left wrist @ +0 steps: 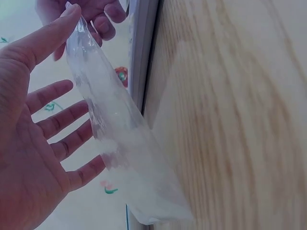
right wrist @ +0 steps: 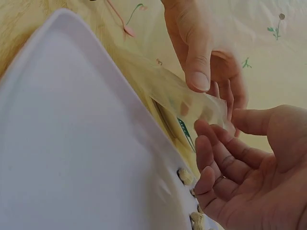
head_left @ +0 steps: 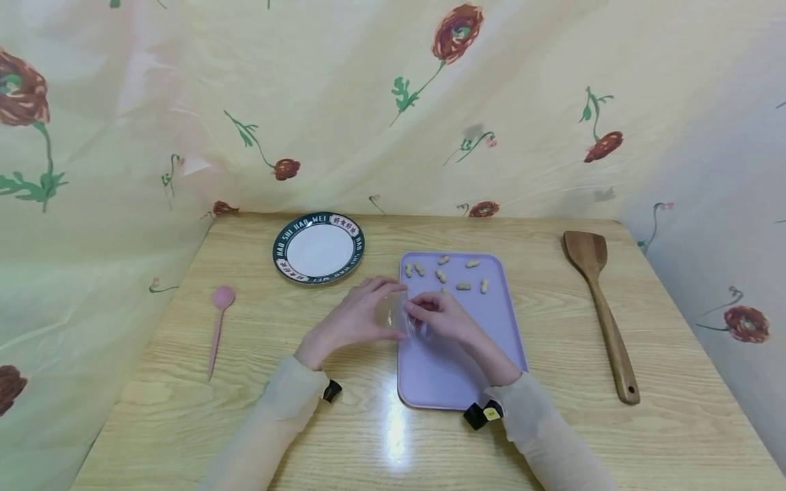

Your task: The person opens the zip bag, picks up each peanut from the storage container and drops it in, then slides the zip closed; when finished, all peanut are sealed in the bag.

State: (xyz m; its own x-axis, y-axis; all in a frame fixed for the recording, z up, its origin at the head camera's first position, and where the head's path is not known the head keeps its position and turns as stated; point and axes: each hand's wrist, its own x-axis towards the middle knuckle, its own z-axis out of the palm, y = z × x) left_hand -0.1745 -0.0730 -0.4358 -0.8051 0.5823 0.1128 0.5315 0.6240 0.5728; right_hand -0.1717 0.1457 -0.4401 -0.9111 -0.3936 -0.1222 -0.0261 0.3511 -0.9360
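Observation:
A clear, thin plastic bag (head_left: 390,312) is held between both hands above the left edge of a purple tray (head_left: 439,382). My left hand (head_left: 351,315) holds the bag with the thumb at one upper corner and the outstretched fingers along its side. The bag (left wrist: 127,143) hangs long and looks flat, with nothing visible inside. My right hand (head_left: 447,317) pinches the bag's mouth edge between thumb and fingertips, while its other fingers (right wrist: 232,163) curl loosely. Several peanuts in their shells, one of them a peanut (head_left: 463,286), lie scattered over the tray's far half.
A round plate (head_left: 325,252) with a dark lettered rim stands back left. Farther left lies a pink spoon (head_left: 224,297). A wooden spatula (head_left: 598,286) lies to the right of the tray. Flowered cloth (head_left: 344,102) hangs behind the wooden table (head_left: 184,436).

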